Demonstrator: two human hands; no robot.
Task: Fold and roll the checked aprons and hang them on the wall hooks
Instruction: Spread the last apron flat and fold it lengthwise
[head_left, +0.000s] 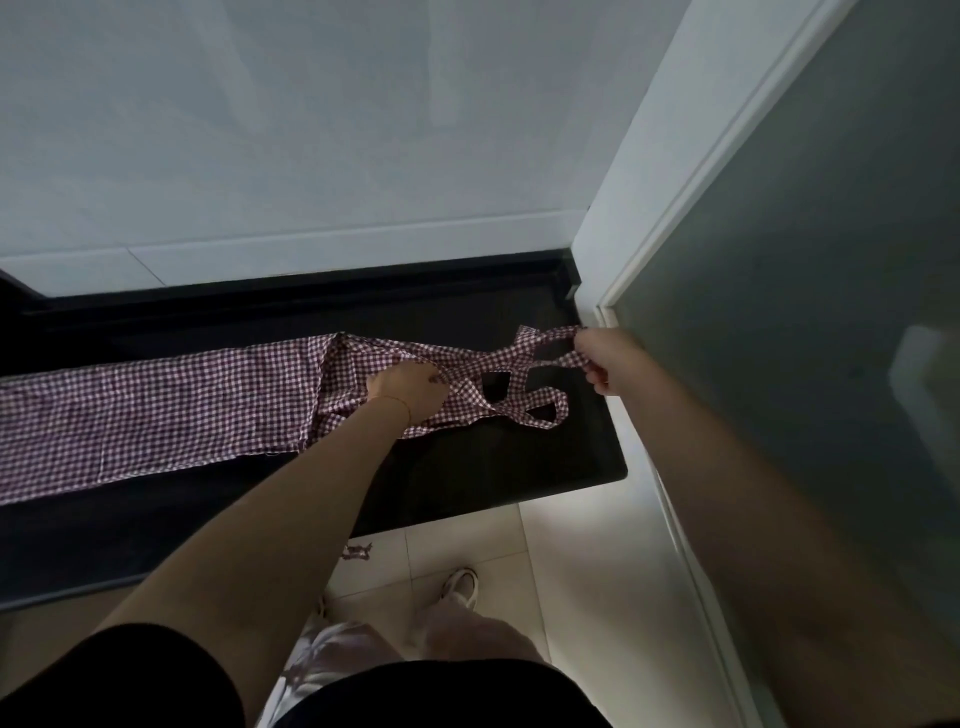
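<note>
The checked apron (156, 410) lies stretched in a long folded band across the dark countertop (467, 478), running from the 9 o'clock edge of the view in toward the centre, its red-and-white check plain to see. At its right end the fabric bunches up, and the straps (524, 400) loop and cross over the black surface, heading toward 3 o'clock. The left hand (408, 392) is down on that bunched end, fingers curled into the cloth and gripping it right where band meets straps. The right hand (597, 361) is out at 3 o'clock from the left, fingers pinched round the far end of a strap loop and holding it taut, just beside the white door frame (675, 218). A thin bracelet (400, 402) sits on the left wrist. Behind the counter, at 12 o'clock, rises a pale tiled wall (311, 130). Down at 6 o'clock: light floor tiles (571, 571), a white shoe (460, 584), and a small scrap of checked cloth (356, 551) lying on the floor just below the counter's edge.
</note>
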